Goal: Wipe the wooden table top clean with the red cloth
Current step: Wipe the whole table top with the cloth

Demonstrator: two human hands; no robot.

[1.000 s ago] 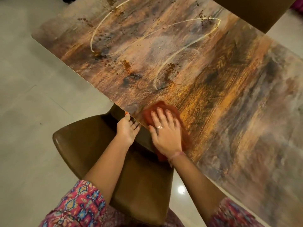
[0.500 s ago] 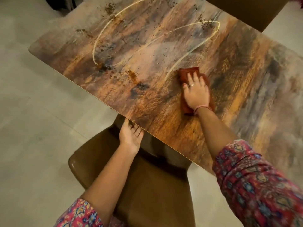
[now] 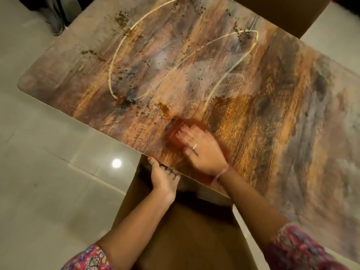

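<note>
The right hand [image 3: 202, 151] lies flat, fingers spread and straight, pressing the red cloth [image 3: 175, 133] against the wooden table top [image 3: 272, 106] close to its near edge; both are motion-blurred. A ring sits on one finger and a thread band circles the wrist. The left hand [image 3: 163, 178] grips the table's near edge just beside it, thumb on top and fingers curled beneath. Dark crumbs [image 3: 122, 18] speckle the far surface. A brown chair [image 3: 187, 236] stands below on pale floor tiles [image 3: 48, 172].
</note>
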